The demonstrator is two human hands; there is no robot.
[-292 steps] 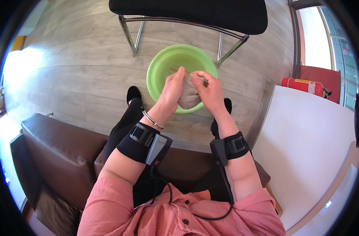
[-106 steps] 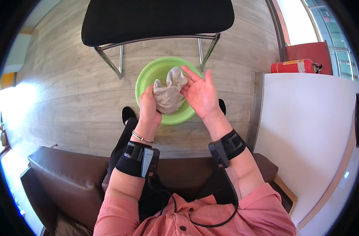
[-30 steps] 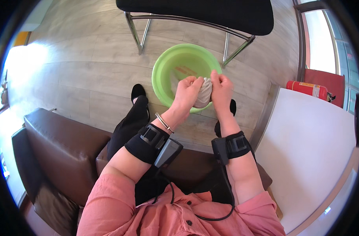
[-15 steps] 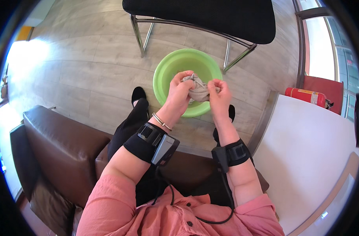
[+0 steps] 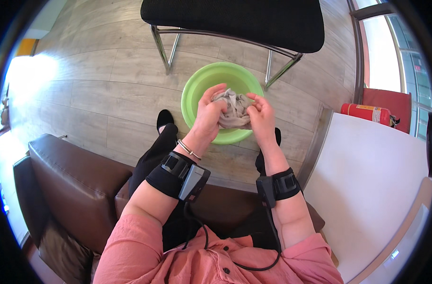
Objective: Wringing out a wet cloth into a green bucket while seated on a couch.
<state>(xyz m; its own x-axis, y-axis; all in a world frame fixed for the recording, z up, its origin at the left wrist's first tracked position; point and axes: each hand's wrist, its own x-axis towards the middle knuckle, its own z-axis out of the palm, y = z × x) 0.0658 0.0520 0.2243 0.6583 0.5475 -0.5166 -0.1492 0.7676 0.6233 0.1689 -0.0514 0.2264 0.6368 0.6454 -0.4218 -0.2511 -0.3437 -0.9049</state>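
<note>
Over a light green plastic basin (image 5: 189, 102) on the floor I hold a crumpled grey cloth (image 5: 235, 110). My left hand (image 5: 209, 113) grips its left side, with the thumb on top and the fingers curled behind. My right hand (image 5: 261, 113) pinches the right side between thumb and fingers. The cloth is bunched up and hides part of the basin's inside. Some of my fingertips are hidden by the cloth.
A black chair (image 5: 235, 21) with metal legs stands just beyond the basin. To the right are a white table (image 5: 362, 175), a red fire extinguisher (image 5: 368, 113) and a reddish panel (image 5: 391, 105). A brown leather sofa (image 5: 78, 170) is at the left.
The cloth has gone from a tighter twist to a looser, wider bunch. My hands have spread slightly apart, both still holding it.
</note>
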